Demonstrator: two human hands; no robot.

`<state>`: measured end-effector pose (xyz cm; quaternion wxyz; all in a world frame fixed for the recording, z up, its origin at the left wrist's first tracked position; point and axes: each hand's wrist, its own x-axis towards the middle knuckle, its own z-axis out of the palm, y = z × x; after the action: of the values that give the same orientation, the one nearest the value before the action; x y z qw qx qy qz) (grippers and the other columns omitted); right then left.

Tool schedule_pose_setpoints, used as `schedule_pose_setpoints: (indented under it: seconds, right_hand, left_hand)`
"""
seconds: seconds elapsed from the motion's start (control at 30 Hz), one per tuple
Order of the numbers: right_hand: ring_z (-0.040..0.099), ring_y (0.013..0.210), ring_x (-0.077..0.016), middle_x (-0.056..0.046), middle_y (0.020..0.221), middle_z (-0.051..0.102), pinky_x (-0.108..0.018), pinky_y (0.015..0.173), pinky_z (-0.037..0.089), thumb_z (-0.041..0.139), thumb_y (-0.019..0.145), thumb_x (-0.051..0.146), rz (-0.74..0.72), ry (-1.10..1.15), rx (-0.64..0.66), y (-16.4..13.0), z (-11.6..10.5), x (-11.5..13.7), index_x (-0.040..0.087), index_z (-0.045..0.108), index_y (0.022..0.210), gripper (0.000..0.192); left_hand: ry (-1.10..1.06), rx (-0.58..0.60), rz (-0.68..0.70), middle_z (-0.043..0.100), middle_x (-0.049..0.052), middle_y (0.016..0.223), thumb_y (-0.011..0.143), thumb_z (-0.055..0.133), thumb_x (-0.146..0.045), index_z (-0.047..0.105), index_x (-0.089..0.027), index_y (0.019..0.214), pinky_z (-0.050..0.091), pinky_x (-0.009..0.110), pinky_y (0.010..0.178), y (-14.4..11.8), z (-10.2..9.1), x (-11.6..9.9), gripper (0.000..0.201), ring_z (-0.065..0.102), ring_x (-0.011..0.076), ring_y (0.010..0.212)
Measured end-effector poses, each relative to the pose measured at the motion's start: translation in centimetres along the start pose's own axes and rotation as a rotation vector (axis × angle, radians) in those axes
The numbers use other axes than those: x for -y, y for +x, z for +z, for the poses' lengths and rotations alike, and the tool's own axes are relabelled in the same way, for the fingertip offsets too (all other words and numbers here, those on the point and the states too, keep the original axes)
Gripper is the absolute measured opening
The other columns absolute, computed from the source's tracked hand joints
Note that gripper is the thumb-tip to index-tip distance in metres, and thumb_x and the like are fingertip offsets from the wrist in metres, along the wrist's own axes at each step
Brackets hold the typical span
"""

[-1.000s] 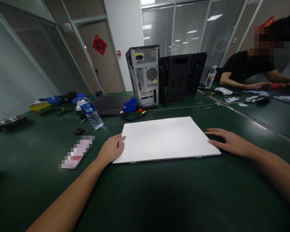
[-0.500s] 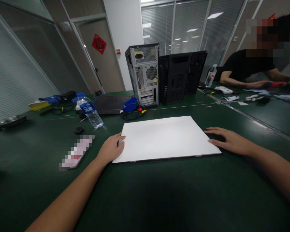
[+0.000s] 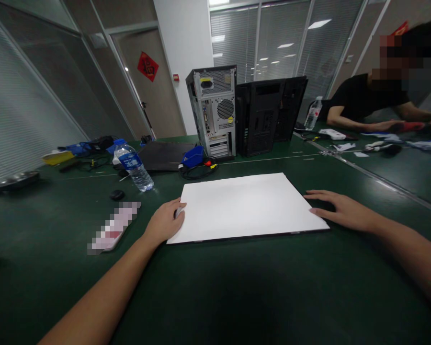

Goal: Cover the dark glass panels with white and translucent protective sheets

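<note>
A flat white rectangular panel (image 3: pixel 246 206) lies on the green table (image 3: pixel 215 287) in front of me. My left hand (image 3: pixel 164 222) curls against the panel's near-left edge, with fingers touching it. At the right edge rests my right hand (image 3: pixel 339 209), fingers spread flat on the table and against the panel's side. Neither hand lifts the panel; it lies flat.
Behind the panel stand a grey computer tower (image 3: pixel 213 112) and black cases (image 3: pixel 269 115). A water bottle (image 3: pixel 133 165), a small black object (image 3: pixel 117 194), a blue bin (image 3: pixel 193 156) with cables and a dark flat panel (image 3: pixel 165 155) lie at left. Another person (image 3: pixel 373 103) works at the right.
</note>
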<state>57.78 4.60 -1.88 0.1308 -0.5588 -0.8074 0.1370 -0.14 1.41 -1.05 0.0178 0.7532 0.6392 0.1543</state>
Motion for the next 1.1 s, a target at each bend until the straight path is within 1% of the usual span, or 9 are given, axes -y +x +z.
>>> schedule_pose_setpoints:
  seconds: [0.3,0.47,0.57,0.63,0.7,0.8,0.87,1.0,1.1]
  right_hand:
    - [0.039,0.146,-0.0342,-0.006,0.158,0.044,-0.058,0.121,0.031,0.056,0.089,0.068,0.029,0.015,0.017,-0.2,-0.3,0.6,0.030,0.057,0.145,0.068]
    - [0.041,0.144,-0.0336,-0.007,0.160,0.041,-0.058,0.120,0.033,0.055,0.090,0.070,0.094,0.048,-0.004,-0.4,-0.3,0.8,0.028,0.039,0.158,0.081]
    - [0.041,0.144,-0.0324,-0.007,0.159,0.042,-0.055,0.121,0.032,0.055,0.089,0.070,0.086,0.072,-0.028,-0.5,-0.3,1.4,0.026,0.037,0.159,0.084]
    - [0.047,0.140,-0.0329,-0.007,0.154,0.049,-0.054,0.119,0.034,0.055,0.089,0.071,0.110,0.091,-0.035,-0.4,-0.3,2.3,0.026,0.036,0.159,0.085]
    - [0.055,0.133,-0.0330,-0.008,0.146,0.058,-0.054,0.115,0.040,0.050,0.091,0.071,0.186,0.140,-0.071,-0.1,-0.2,3.2,0.024,0.034,0.160,0.085]
    - [0.061,0.125,-0.0337,-0.011,0.134,0.066,-0.052,0.110,0.045,0.043,0.093,0.073,0.332,0.191,-0.165,1.0,0.0,4.3,0.020,0.039,0.158,0.084]
    - [0.062,0.122,-0.0343,-0.014,0.126,0.070,-0.050,0.108,0.046,0.043,0.093,0.073,0.442,0.215,-0.189,2.2,-0.1,4.7,0.015,0.045,0.153,0.084]
    - [0.071,0.102,-0.0326,-0.018,0.116,0.073,-0.045,0.091,0.056,0.041,0.094,0.072,0.631,0.329,-0.109,5.8,-1.1,5.1,0.010,0.061,0.135,0.077]
    - [0.072,0.092,-0.0332,-0.023,0.105,0.074,-0.045,0.080,0.058,0.030,0.092,0.080,0.705,0.318,-0.026,8.7,-1.8,5.5,0.008,0.070,0.113,0.085]
  left_hand:
    - [-0.093,0.003,-0.024,0.062,0.013,0.145,0.097,0.044,-0.049,0.073,-0.017,0.126,0.040,0.048,0.115,-0.1,-0.3,-0.3,0.052,0.057,0.0338,0.134]
    - [-0.212,0.000,-0.044,0.064,0.012,0.143,0.094,0.050,-0.051,0.076,-0.020,0.121,0.036,0.047,0.117,0.0,-0.4,-0.3,0.048,0.055,0.0335,0.136]
    - [-0.325,-0.020,-0.097,0.063,0.012,0.144,0.090,0.056,-0.051,0.077,-0.020,0.117,0.033,0.046,0.119,0.1,-0.4,-0.3,0.047,0.054,0.0334,0.137]
    - [-0.420,-0.049,-0.170,0.063,0.011,0.145,0.087,0.058,-0.049,0.077,-0.021,0.115,0.030,0.044,0.121,0.3,-0.4,-0.5,0.044,0.051,0.0326,0.139]
    - [-0.534,-0.078,-0.283,0.065,0.012,0.142,0.085,0.059,-0.046,0.077,-0.020,0.113,0.029,0.045,0.122,0.5,-0.6,-0.8,0.043,0.051,0.0326,0.139]
    - [-0.747,-0.086,-0.503,0.069,0.015,0.135,0.084,0.055,-0.046,0.072,-0.016,0.118,0.044,0.049,0.112,0.8,-1.2,-1.3,0.048,0.061,0.0339,0.129]
    - [-0.894,-0.074,-0.644,0.070,0.018,0.131,0.086,0.050,-0.045,0.068,-0.013,0.122,0.052,0.049,0.102,0.9,-2.0,-1.6,0.051,0.067,0.0328,0.121]
    - [-1.095,-0.049,-0.829,0.073,0.020,0.126,0.083,0.053,-0.038,0.067,-0.013,0.114,0.055,0.044,0.101,1.0,-3.4,-1.9,0.042,0.070,0.0293,0.117]
    - [-1.169,-0.035,-0.888,0.073,0.019,0.125,0.081,0.059,-0.035,0.069,-0.016,0.107,0.052,0.044,0.105,1.2,-4.0,-2.1,0.034,0.069,0.0287,0.119]
